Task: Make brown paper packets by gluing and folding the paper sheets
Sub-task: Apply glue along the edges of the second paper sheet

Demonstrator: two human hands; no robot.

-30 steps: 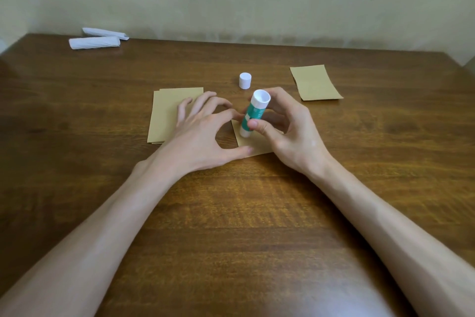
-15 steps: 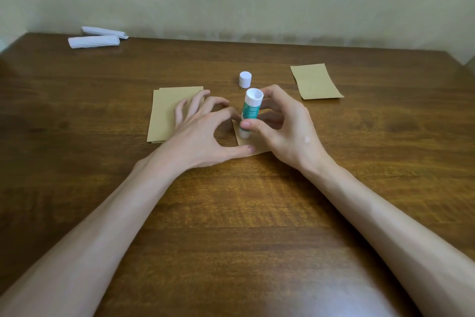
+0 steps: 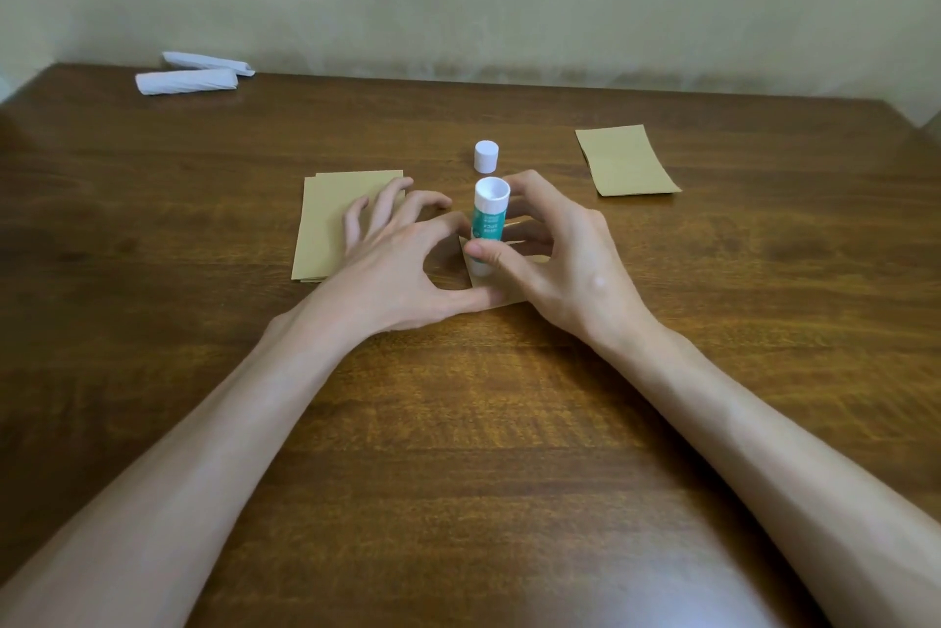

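We see the right hand (image 3: 570, 266) with thumb and fingers curled round the green-and-white glue stick (image 3: 488, 225). The stick stands nearly upright, its lower end on the small brown paper sheet (image 3: 509, 297), which lies on the brown wooden surface (image 3: 458, 423) between the two hands. The left hand (image 3: 392, 271) lies spread and grasps nothing, its thumb pressing the sheet's near edge.

We judge the sheet to be the main risk. Such light paper may drag or crumple under the stick if the thumb slips, smearing glue unevenly or onto the wood. The left hand's other fingers reach over the stack of brown paper sheets (image 3: 326, 230) just beside it, so stray glue could spoil those. The small white cylindrical cap (image 3: 486, 156) stands near, beyond the stick, and a careless sweep could knock it away.
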